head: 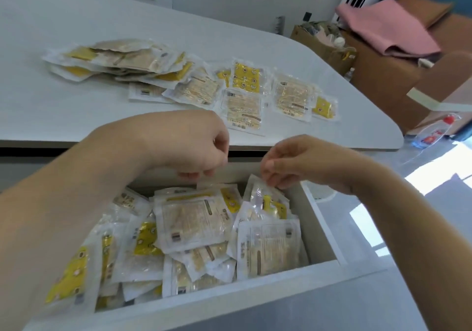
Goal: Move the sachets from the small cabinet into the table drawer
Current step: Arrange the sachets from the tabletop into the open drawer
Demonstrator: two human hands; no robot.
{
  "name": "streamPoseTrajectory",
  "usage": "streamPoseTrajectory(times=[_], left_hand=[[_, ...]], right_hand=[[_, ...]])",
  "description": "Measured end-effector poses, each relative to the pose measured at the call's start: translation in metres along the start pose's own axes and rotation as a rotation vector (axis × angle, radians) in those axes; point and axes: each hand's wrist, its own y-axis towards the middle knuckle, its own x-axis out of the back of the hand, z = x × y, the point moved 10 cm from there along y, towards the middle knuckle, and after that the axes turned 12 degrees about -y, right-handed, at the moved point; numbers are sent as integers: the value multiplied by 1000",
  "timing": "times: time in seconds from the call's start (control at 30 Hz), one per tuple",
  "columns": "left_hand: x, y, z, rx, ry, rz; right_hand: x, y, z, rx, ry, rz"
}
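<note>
Two hands meet at the middle of the frame, over the back of the open table drawer [322,231]. The left hand [189,146] has its fingers curled downward, the tips pinching the clear top edge of a sachet [194,226] that lies on the pile. The right hand [298,162] has its fingers bent too, thumb and fingertips nipping the upper corner of a tilted sachet [265,197] leaning near the drawer's right wall. Below them, the drawer is heaped with overlapping yellow-and-clear sachets [143,243]. Above the hands, on the white table [63,111], more sachets [178,80] lie spread in a loose row, stacked thicker toward the upper left. Cardboard boxes [329,47] and a pink cloth [390,29] sit at the upper right.
</note>
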Motion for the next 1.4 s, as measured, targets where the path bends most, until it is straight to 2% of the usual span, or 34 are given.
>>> streamPoseTrajectory(times=[0.07, 0.13, 0.23, 0.3, 0.37, 0.43, 0.5, 0.57, 0.7, 0.8, 0.9, 0.97, 1.07, 1.13, 1.2, 1.27, 1.33, 1.4], left_hand=[[21, 1, -8, -69, -30, -158], [41, 0, -13, -152, -21, -347], [51, 11, -11, -204, 26, -489], [48, 24, -14, -213, 183, -530], [45, 37, -23, -175, 427, -564], [39, 54, -28, -93, 564, -517], [29, 70, -29, -33, 588, -418], [19, 78, -31, -53, 555, -359], [10, 75, -39, -166, 435, -335], [7, 71, -41, -191, 349, -300], [11, 66, -49, -209, 324, -309], [24, 65, -54, -216, 277, -388], [58, 65, -60, -251, 169, -630], [72, 74, -61, -281, 113, -728], [74, 97, -55, -264, 92, -702], [62, 129, -42, -198, 101, -571], [46, 148, -31, -129, 179, -465], [39, 152, -30, -95, 315, -465]], right_hand=[[23, 3, 12, 42, 173, -135], [51, 11, 13, 69, 194, -376], [87, 25, -8, -30, -32, -748], [98, 35, -30, -203, -179, -857], [103, 45, -49, -386, -312, -843], [107, 57, -58, -473, -413, -788], [114, 63, -60, -496, -448, -788], [122, 65, -66, -507, -397, -821], [127, 67, -81, -423, -104, -853], [127, 67, -87, -322, 152, -907], [125, 66, -90, -247, 305, -918], [126, 64, -90, -201, 353, -941], [125, 58, -92, -180, 433, -957], [125, 57, -93, -158, 453, -958], [125, 54, -91, -140, 453, -964], [127, 49, -90, -109, 467, -993], [129, 48, -89, -69, 488, -1014], [129, 46, -87, -32, 507, -1024]])
